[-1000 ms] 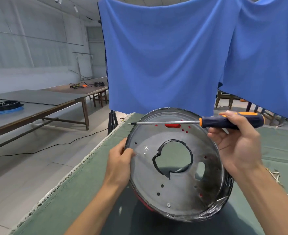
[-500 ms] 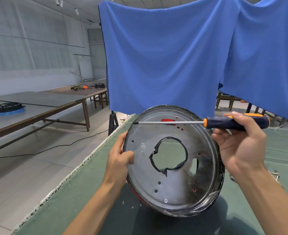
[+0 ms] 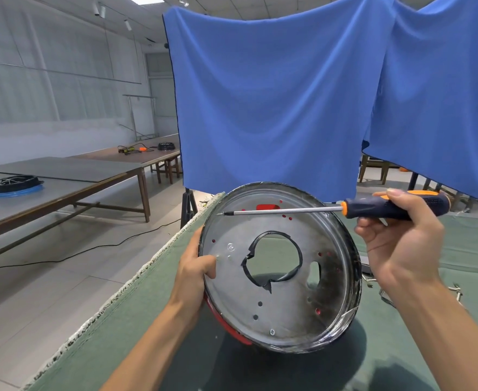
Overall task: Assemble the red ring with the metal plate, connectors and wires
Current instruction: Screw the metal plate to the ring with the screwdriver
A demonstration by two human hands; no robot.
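I see the metal plate (image 3: 281, 303) tilted up on its edge over the green-covered desk (image 3: 113, 328), its shiny face turned toward me. The left hand (image 3: 194, 266) grips its left rim, the thumb pressed on the face and the other fingers curled behind where I cannot see them. The red ring (image 3: 226, 325) sits behind the plate, showing as a red arc below the lower left edge and as red spots through the plate's small holes. A large round opening edged with a black strip (image 3: 271, 259) sits at the plate's centre, and one cross-head screw (image 3: 272, 331) sits near the bottom. The right hand (image 3: 398, 244) holds a screwdriver (image 3: 387, 207) by its dark and orange handle, thumb on top and fingers wrapped under. The shaft lies level across the upper part of the plate, tip near the upper left rim. Blue cloth (image 3: 274, 108) hangs behind.
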